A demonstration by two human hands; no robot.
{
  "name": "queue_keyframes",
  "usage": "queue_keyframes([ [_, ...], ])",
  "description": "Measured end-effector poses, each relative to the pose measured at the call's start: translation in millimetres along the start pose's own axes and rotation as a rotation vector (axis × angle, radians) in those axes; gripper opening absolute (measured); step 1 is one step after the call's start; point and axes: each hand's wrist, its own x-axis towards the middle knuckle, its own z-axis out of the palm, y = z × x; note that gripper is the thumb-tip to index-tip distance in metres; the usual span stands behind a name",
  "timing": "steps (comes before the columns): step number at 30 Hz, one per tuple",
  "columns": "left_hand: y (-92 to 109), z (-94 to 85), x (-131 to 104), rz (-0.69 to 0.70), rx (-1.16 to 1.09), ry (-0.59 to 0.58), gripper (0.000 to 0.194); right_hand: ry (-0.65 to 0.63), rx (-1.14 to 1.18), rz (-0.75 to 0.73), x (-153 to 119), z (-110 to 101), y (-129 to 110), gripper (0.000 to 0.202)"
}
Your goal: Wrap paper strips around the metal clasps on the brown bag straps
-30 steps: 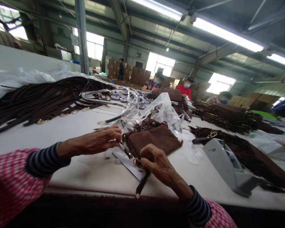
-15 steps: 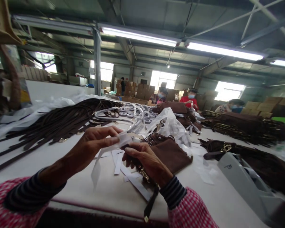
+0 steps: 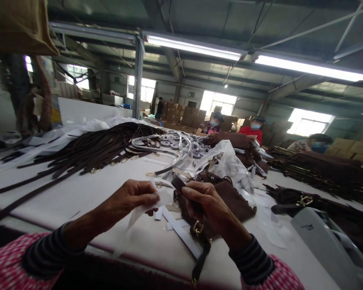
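Thin white tissue paper (image 3: 136, 214) hangs from the pinched fingers of my left hand (image 3: 140, 196). My right hand (image 3: 204, 198) grips a dark brown strap (image 3: 179, 184), whose end sticks up past the thumb; gold buckle hardware (image 3: 197, 228) dangles beneath that hand, with a dark strap end (image 3: 201, 264) lower down. Just behind my right hand lies a brown fringed bag (image 3: 232, 197). White paper strips (image 3: 181, 235) lie crossed on the table below and between the hands.
Long brown straps (image 3: 99, 149) are heaped at the left. Wrapped rings and crumpled clear plastic (image 3: 226, 161) lie mid-table. A grey tape dispenser (image 3: 323, 241) and stacked brown bags (image 3: 326, 165) occupy the right. Masked people sit across the table.
My hands have moved apart, and the tissue in my left hand is now separate from the strap. The strap end now points up from my right hand. The view has shifted left.
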Motion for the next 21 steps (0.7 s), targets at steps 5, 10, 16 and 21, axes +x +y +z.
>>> queue_keyframes([
  [5,-7.1,-2.8,-0.4,0.014,-0.037,0.028,0.023,0.035,-0.122,0.041,-15.7,0.2,-9.7,0.026],
  [10,-5.0,-1.1,-1.8,0.026,0.023,0.036,0.024,0.101,-0.154,0.006,-17.1,1.6,-6.4,0.026],
  [16,0.9,4.8,-2.1,-0.009,0.099,0.027,0.022,0.104,-0.263,-0.031,-18.8,0.2,2.3,0.025],
  [21,-1.0,6.3,1.6,-0.068,-0.056,0.028,0.029,0.124,-0.342,-0.033,-24.3,6.0,3.5,0.024],
])
